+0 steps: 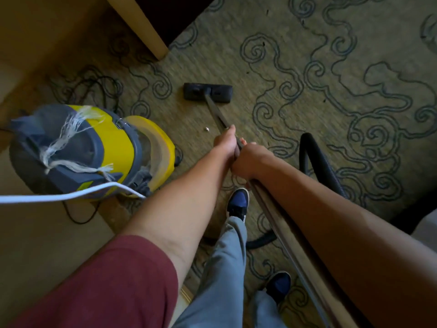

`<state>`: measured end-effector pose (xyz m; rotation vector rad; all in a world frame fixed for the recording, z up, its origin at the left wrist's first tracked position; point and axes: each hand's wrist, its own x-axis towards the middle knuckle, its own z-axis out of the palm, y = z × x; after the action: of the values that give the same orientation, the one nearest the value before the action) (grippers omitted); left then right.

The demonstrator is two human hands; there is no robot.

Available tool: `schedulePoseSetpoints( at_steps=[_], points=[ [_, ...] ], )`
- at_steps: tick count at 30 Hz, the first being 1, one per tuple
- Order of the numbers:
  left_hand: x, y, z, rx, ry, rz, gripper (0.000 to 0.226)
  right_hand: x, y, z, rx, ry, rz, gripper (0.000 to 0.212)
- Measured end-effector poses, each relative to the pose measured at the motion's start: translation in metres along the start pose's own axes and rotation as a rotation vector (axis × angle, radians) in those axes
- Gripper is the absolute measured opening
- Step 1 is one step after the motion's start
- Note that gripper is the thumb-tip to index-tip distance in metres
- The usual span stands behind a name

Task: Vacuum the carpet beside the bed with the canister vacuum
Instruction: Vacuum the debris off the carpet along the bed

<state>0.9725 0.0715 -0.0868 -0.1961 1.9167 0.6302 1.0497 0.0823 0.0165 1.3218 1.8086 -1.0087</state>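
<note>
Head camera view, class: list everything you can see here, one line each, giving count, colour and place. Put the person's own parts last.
canister vacuum: one, yellow and grey, on the floor at left
white cord: one, white, crossing in front of the canister
floor head: one, black, flat on the carpet ahead of the hands
wand: one, metal, running from the floor head back through both hands
hose: one, black, looping on the carpet at right
carpet: one, olive with dark swirls, covering the floor
white speck: one, on the carpet left of the wand
shoes: two, dark blue, on the carpet
left hand: grips the wand, further forward
right hand: grips the wand, behind the left
</note>
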Motion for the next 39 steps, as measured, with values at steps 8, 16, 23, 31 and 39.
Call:
schedulePoseSetpoints(
  at_steps=[8,16,23,31,39],
  points=[
    [0.01,0.025,-0.011,-0.117,-0.035,-0.078,0.057,0.007,-0.02,-0.03,-0.127,-0.094,-0.102,0.064],
    [-0.05,-0.023,-0.002,-0.178,-0.084,-0.18,0.035,-0.053,0.016,-0.007,-0.039,-0.167,-0.084,0.061],
    [-0.115,-0.112,0.01,-0.268,-0.096,-0.252,0.041,-0.113,0.072,0.065,-0.068,-0.195,-0.07,0.08],
    [-0.157,-0.199,0.035,-0.121,-0.117,-0.254,0.051,-0.166,0.128,0.123,-0.178,-0.204,-0.092,0.072],
    [-0.203,-0.235,0.055,-0.16,-0.07,-0.298,0.044,-0.216,0.172,0.141,-0.2,-0.141,-0.039,0.065]
  ],
)
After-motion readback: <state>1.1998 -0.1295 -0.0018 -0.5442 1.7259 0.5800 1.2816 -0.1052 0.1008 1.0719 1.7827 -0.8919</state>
